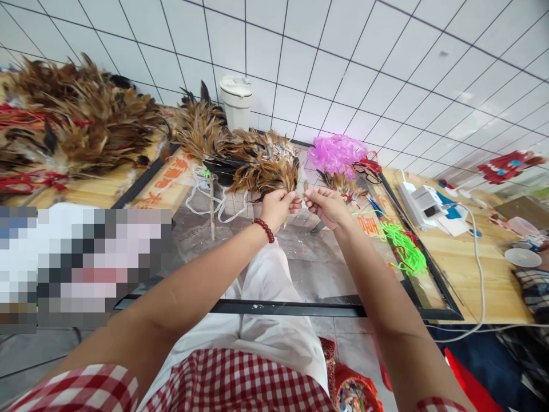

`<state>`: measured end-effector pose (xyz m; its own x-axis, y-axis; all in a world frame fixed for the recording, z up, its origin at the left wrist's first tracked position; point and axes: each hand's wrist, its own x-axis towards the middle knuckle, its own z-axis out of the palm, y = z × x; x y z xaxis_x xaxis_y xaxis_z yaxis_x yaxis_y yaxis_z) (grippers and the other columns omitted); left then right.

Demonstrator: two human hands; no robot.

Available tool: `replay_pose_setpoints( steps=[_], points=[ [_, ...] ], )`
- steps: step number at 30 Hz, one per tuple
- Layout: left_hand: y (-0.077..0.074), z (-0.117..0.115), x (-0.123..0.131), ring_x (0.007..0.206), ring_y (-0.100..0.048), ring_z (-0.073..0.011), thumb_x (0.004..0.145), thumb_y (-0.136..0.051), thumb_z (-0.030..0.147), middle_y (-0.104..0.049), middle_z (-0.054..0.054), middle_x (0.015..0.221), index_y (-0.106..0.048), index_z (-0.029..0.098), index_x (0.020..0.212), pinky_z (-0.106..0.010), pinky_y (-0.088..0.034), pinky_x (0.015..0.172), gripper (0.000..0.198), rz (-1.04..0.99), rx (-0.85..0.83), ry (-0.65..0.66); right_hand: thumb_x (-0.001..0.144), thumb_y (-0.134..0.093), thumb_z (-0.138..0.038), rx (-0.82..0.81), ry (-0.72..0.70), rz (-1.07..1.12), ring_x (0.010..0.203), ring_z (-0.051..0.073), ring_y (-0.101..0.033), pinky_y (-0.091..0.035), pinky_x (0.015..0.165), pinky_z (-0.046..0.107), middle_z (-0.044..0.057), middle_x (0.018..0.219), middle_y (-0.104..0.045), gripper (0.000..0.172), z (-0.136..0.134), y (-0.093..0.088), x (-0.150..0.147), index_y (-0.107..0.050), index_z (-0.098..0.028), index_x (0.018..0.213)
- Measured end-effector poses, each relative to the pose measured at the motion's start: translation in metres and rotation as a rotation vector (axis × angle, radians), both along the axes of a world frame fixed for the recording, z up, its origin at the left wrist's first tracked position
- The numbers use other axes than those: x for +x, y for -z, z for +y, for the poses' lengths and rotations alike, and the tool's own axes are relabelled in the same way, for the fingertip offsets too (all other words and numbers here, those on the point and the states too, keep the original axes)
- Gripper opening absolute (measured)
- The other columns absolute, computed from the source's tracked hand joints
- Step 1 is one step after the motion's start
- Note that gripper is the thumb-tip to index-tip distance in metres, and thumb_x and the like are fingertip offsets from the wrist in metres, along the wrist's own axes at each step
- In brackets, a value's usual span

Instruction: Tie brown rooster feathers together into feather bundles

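Both hands meet over the glass-topped table, just in front of a heap of brown and black feathers [261,171]. My left hand [277,209], with a beaded bracelet [263,230] at the wrist, is closed in a pinch on what looks like a feather. A short distance to its right, my right hand [328,207] pinches a small brown feather [305,187] between thumb and fingertips. The finer detail between the fingers is too small to make out. A smaller bunch of feathers [343,184] lies beyond my right hand.
A white lidded bin [237,100] stands at the back by the tiled wall. Pink plastic [337,151], bright green cords [405,249] and a power strip [422,205] lie to the right. More feathers [98,126] are piled left, beside white string [195,197] and a stick [211,209].
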<state>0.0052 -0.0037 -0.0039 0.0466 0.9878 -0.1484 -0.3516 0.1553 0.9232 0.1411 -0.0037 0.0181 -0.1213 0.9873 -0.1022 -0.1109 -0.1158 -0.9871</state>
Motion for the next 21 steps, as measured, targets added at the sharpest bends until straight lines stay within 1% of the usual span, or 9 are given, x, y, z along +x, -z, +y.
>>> replay_pose_setpoints(
  steps=[3,6,9,12,14,15,18,20,21],
  points=[
    [-0.001,0.000,-0.001,0.053,-0.061,-0.0090,0.084,-0.055,0.014,-0.064,-0.003,0.064,-0.060,0.010,0.071,-0.022,-0.050,0.054,0.015,-0.020,0.002,0.010,0.054,-0.080,-0.042,0.023,0.018,-0.027,0.051,0.006,-0.045,-0.031,0.047,0.020,-0.003,0.055,-0.056,0.034,-0.001,0.003,-0.006,-0.062,-0.016,0.067],
    [-0.002,-0.001,-0.001,0.052,-0.060,-0.0091,0.083,-0.056,0.013,-0.062,-0.002,0.061,-0.061,0.010,0.070,-0.021,-0.048,0.051,0.014,-0.024,0.012,0.038,0.058,-0.079,-0.042,0.139,0.075,-0.120,0.050,0.006,-0.041,-0.028,0.047,0.021,-0.004,0.055,-0.053,0.032,-0.001,0.007,-0.008,-0.062,-0.016,0.067],
    [-0.003,-0.001,-0.002,0.050,-0.058,-0.0079,0.083,-0.056,0.013,-0.061,-0.002,0.058,-0.059,0.010,0.067,-0.020,-0.047,0.051,0.017,-0.028,0.033,0.064,0.060,-0.077,-0.040,0.222,0.077,-0.204,0.052,0.006,-0.039,-0.027,0.047,0.021,-0.003,0.060,-0.054,0.029,0.000,0.008,-0.007,-0.062,-0.016,0.068],
    [-0.003,-0.001,-0.002,0.047,-0.054,-0.0055,0.084,-0.054,0.011,-0.059,0.000,0.056,-0.058,0.010,0.063,-0.019,-0.047,0.051,0.020,-0.043,0.045,0.044,0.062,-0.076,-0.041,0.177,0.073,-0.162,0.048,0.005,-0.033,-0.022,0.045,0.021,-0.006,0.053,-0.046,0.029,0.002,0.006,-0.003,-0.060,-0.017,0.067],
    [-0.003,-0.001,-0.001,0.046,-0.052,-0.0052,0.084,-0.053,0.010,-0.059,0.000,0.056,-0.057,0.010,0.063,-0.019,-0.046,0.050,0.021,-0.051,0.042,0.024,0.060,-0.077,-0.040,0.126,0.101,-0.057,0.045,0.004,-0.028,-0.018,0.043,0.020,-0.008,0.050,-0.039,0.030,0.003,0.003,0.000,-0.058,-0.017,0.067],
    [-0.003,-0.001,-0.001,0.046,-0.052,-0.0053,0.083,-0.053,0.010,-0.058,0.000,0.055,-0.057,0.010,0.063,-0.019,-0.045,0.050,0.021,-0.052,0.040,0.017,0.058,-0.078,-0.039,0.099,0.113,-0.001,0.045,0.004,-0.028,-0.017,0.043,0.020,-0.008,0.050,-0.037,0.031,0.003,0.002,0.001,-0.057,-0.017,0.066],
    [-0.003,-0.002,-0.001,0.047,-0.053,-0.0055,0.083,-0.054,0.012,-0.059,0.000,0.057,-0.058,0.011,0.064,-0.018,-0.044,0.050,0.020,-0.052,0.037,-0.011,0.054,-0.080,-0.037,0.049,0.122,0.075,0.046,0.004,-0.032,-0.018,0.042,0.019,-0.006,0.057,-0.046,0.033,0.002,-0.002,0.001,-0.056,-0.017,0.065],
    [-0.003,-0.002,-0.002,0.048,-0.054,-0.0055,0.083,-0.055,0.013,-0.060,0.000,0.059,-0.059,0.011,0.065,-0.019,-0.045,0.051,0.019,-0.053,0.034,-0.027,0.055,-0.079,-0.038,0.054,0.115,0.047,0.047,0.004,-0.036,-0.020,0.042,0.019,-0.004,0.062,-0.052,0.032,0.001,-0.003,0.001,-0.057,-0.017,0.066],
    [-0.003,-0.002,-0.002,0.049,-0.054,-0.0056,0.083,-0.055,0.013,-0.061,-0.001,0.059,-0.060,0.010,0.066,-0.019,-0.046,0.052,0.018,-0.057,0.032,-0.026,0.056,-0.078,-0.039,0.066,0.116,0.016,0.048,0.004,-0.036,-0.021,0.042,0.020,-0.004,0.062,-0.053,0.031,0.000,-0.002,0.001,-0.059,-0.017,0.067]
  ],
)
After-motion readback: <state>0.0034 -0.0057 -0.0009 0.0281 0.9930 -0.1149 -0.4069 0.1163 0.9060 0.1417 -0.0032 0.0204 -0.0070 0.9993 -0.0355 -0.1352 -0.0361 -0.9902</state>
